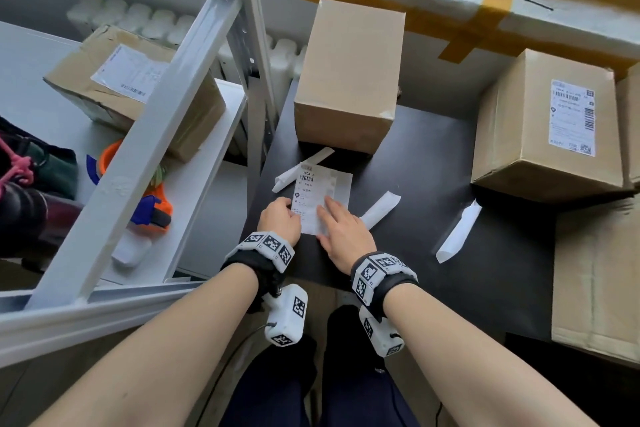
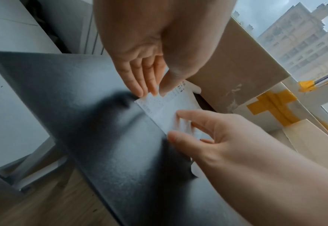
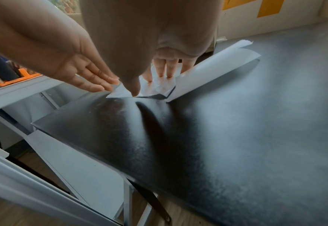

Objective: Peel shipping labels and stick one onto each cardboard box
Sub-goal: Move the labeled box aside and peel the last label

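A dark table (image 1: 433, 184) bears 2 boxes: the bare box (image 1: 349, 76) behind, a labelled box (image 1: 543, 128) at right. The label (image 1: 313, 199) lies flat before the bare box. The right hand (image 1: 341, 232) presses it with straight fingers; the left hand (image 1: 278, 220) pinches its near-left edge.

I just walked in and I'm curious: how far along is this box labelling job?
Partly done. The box on the right and the box on the shelf already carry labels, and peeled backing strips lie on the black table. In hand: the left hand pinches a shipping label at its edge while the right hand presses it flat. Left: the plain box behind it has no visible label.
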`<state>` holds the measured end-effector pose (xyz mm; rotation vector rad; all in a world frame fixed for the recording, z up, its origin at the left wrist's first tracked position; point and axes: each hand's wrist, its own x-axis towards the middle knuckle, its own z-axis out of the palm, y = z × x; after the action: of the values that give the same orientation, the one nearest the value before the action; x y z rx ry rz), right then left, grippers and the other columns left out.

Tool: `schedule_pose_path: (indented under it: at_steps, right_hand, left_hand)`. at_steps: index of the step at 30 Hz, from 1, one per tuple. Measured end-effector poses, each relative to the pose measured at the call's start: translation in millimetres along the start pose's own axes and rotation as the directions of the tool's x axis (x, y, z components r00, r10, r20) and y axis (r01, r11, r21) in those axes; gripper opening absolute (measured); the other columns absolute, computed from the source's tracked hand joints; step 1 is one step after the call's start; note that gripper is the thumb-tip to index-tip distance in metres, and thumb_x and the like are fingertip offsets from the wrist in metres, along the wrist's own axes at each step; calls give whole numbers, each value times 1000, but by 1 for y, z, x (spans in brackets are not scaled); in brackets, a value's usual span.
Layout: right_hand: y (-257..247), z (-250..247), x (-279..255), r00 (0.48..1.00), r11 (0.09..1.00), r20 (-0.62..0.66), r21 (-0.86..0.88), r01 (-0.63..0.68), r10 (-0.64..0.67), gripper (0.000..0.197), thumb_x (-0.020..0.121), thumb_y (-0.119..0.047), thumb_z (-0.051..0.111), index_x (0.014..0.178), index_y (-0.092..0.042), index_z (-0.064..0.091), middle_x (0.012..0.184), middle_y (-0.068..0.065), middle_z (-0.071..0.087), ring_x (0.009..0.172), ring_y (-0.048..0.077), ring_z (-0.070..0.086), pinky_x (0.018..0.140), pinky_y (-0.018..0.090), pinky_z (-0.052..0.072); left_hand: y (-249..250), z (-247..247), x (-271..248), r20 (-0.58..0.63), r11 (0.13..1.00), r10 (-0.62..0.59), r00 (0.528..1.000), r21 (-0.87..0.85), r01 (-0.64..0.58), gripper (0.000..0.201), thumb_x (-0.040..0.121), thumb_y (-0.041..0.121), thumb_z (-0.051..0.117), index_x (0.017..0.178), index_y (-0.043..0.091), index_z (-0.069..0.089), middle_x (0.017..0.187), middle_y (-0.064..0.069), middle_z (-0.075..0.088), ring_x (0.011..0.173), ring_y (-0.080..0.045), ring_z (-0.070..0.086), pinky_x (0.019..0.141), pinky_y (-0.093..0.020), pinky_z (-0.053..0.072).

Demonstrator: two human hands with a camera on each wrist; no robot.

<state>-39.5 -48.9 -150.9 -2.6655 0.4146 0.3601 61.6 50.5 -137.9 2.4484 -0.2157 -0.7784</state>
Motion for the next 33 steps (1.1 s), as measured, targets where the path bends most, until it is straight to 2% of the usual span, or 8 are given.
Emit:
schedule_pose_path:
  at_steps: [4, 8, 11, 14, 19, 23, 28, 33]
  right_hand:
    - [6, 2, -2, 1000, 999, -3, 21, 31, -30, 54, 96, -21, 45, 146, -9, 28, 158, 10, 16, 144, 23, 20, 115, 36, 22]
    - [15, 5, -6, 997, 996, -20, 45, 77, -76, 52, 94, -18, 48, 143, -10, 34, 157, 11, 21, 143, 26, 24, 113, 37, 24]
    - [19, 8, -8, 994, 993, -34, 59, 103, -101, 51, 92, -16, 52, 141, -8, 39, 155, 14, 25, 142, 29, 28, 112, 40, 27]
    - [21, 7, -10, 996, 996, -42, 28, 85, -84, 51, 93, -19, 50, 142, -8, 37, 155, 14, 25, 141, 29, 28, 113, 40, 26]
    - [24, -1, -14, 999, 999, -39, -43, -5, 3, 51, 96, -27, 43, 143, -11, 31, 157, 11, 18, 143, 26, 22, 115, 37, 20]
    - [23, -10, -19, 999, 996, -11, -81, -40, 40, 49, 96, -26, 43, 142, -13, 31, 158, 9, 14, 144, 24, 19, 115, 37, 19]
    - [0, -44, -19, 996, 999, -89, 41, 1, 3, 52, 97, -35, 45, 144, -16, 34, 157, 5, 21, 142, 22, 25, 113, 35, 23]
    - [-34, -81, -27, 988, 988, -119, 108, 110, -97, 62, 84, -52, 60, 135, -18, 48, 148, 0, 39, 129, 22, 43, 106, 34, 34]
  left_hand:
    - [5, 5, 1, -17, 999, -15, 1000, 30, 15, 40, 88, 9, 52, 128, 10, 53, 116, -13, 61, 109, -29, 57, 84, -34, 45]
    - [7, 7, 6, -47, 999, -33, 998, 7, 33, 25, 86, 15, 57, 109, 9, 62, 117, -13, 60, 108, -29, 57, 83, -35, 48]
    - [9, 5, 4, -52, 997, -67, 996, -44, 65, 12, 86, 15, 60, 96, 9, 64, 104, -8, 65, 98, -26, 61, 74, -28, 43]
    - [9, 1, -1, -51, 991, -85, 995, -108, 79, 1, 84, 14, 62, 85, 13, 63, 95, -9, 69, 93, -25, 63, 73, -26, 42]
    - [5, -11, -7, -30, 981, -116, 993, -163, 110, 16, 85, 13, 60, 98, 10, 69, 101, -9, 71, 98, -26, 64, 82, -27, 47]
    - [6, -28, -18, -21, 976, -85, 996, -202, 79, 17, 88, 14, 58, 99, 8, 69, 103, -9, 69, 99, -26, 62, 85, -27, 47]
    - [17, -50, -27, -49, 958, -62, 997, -282, 46, 15, 88, 13, 55, 94, 6, 67, 102, -12, 69, 98, -29, 64, 88, -37, 52]
    - [36, -73, -34, -41, 912, -29, 999, -411, 10, 12, 86, 7, 57, 75, 8, 61, 90, -14, 67, 85, -31, 67, 71, -48, 59]
